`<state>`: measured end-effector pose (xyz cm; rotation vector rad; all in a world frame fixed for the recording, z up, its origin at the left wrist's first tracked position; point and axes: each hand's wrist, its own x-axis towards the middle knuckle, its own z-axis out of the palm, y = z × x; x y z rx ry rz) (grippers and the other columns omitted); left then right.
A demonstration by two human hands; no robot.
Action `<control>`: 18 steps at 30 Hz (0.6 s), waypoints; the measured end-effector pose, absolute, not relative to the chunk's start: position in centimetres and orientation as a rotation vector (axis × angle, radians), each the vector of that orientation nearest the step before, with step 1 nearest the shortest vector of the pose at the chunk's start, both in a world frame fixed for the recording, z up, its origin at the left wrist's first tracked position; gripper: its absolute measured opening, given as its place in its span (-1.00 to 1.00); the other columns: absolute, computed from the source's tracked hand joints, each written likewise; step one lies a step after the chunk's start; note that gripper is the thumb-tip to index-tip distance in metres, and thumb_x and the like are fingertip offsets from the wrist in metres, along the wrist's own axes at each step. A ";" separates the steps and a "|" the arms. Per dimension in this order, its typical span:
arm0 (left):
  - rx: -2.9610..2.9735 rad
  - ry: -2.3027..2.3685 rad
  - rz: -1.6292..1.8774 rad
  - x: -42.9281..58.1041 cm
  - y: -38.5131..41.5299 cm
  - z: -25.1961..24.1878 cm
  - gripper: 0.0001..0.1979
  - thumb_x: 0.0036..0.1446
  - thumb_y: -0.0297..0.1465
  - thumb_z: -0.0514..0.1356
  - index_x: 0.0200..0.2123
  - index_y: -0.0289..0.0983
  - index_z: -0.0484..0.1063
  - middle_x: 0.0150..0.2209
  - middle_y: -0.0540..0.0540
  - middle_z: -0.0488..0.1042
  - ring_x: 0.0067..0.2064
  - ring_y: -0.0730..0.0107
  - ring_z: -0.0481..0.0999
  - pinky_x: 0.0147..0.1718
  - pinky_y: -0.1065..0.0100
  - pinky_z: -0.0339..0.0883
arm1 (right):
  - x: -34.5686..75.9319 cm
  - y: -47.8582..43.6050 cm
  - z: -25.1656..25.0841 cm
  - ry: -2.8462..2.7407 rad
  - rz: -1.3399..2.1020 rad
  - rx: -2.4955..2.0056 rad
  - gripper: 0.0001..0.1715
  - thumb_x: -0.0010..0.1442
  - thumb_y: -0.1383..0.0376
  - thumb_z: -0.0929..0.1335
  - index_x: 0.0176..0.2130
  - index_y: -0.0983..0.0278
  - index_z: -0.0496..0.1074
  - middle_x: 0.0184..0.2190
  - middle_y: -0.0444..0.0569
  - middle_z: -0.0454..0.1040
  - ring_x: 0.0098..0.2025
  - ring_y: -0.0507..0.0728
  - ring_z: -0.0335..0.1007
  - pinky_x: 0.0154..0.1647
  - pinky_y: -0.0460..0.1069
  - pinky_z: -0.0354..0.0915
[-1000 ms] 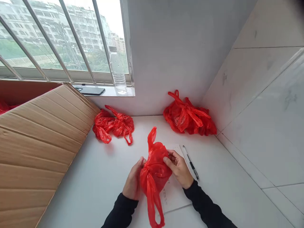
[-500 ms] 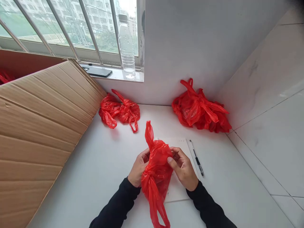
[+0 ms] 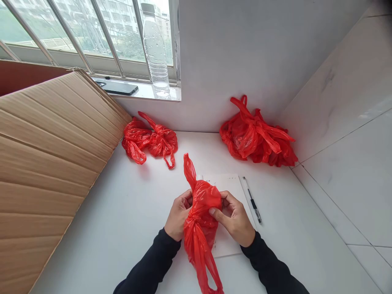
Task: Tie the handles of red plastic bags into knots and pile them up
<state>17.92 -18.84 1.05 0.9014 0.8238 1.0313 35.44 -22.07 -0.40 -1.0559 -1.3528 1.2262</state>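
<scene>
White counter (image 3: 122,228), barred window (image 3: 128,49) behind. Count: 1 cardboard box (image 3: 61,163) left, 2 small knotted bags (image 3: 163,142) near its far corner, 1 heap of red bags (image 3: 257,139) by the tiled wall (image 3: 352,175), number unclear. 1 tied red plastic bag (image 3: 203,202) held over 1 paper (image 3: 228,183). Right hand (image 3: 235,218) pinches its right edge, thumb in front; left hand (image 3: 177,216) grips the left side, fingertips hidden. 1 pen (image 3: 252,202) right of paper. Windowsill (image 3: 176,94): 1 bottle (image 3: 157,53), 1 phone (image 3: 119,87).
</scene>
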 end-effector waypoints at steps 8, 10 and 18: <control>0.914 0.837 1.025 17.9 -18.9 0.8 -0.73 -0.07 -0.36 0.45 -0.25 -0.28 0.59 -0.31 -0.12 0.62 -0.22 0.11 0.59 -0.26 0.28 0.46 | 35.6 -22.2 0.0 -1.362 1.237 -0.990 -0.84 0.35 0.17 0.34 -0.16 0.20 0.41 -0.33 -0.10 0.38 -0.28 0.11 0.31 -0.16 0.01 0.30; 0.944 0.800 1.024 17.9 -18.9 0.8 -0.69 -0.05 -0.38 0.44 -0.17 -0.26 0.58 -0.23 -0.14 0.61 -0.17 0.10 0.58 -0.20 0.27 0.46 | 35.6 -22.1 0.0 -1.343 1.239 -0.987 -0.83 0.37 0.17 0.31 -0.14 0.20 0.40 -0.30 -0.09 0.39 -0.26 0.12 0.33 -0.18 -0.01 0.30; 0.999 0.760 1.039 17.9 -19.1 0.7 -0.57 -0.04 -0.44 0.43 -0.04 -0.23 0.53 -0.09 -0.19 0.58 -0.06 0.09 0.55 -0.15 0.29 0.44 | 35.8 -22.0 -0.2 -1.339 1.221 -0.983 -0.84 0.36 0.18 0.30 -0.20 0.21 0.39 -0.33 -0.11 0.38 -0.31 0.10 0.29 -0.26 -0.03 0.26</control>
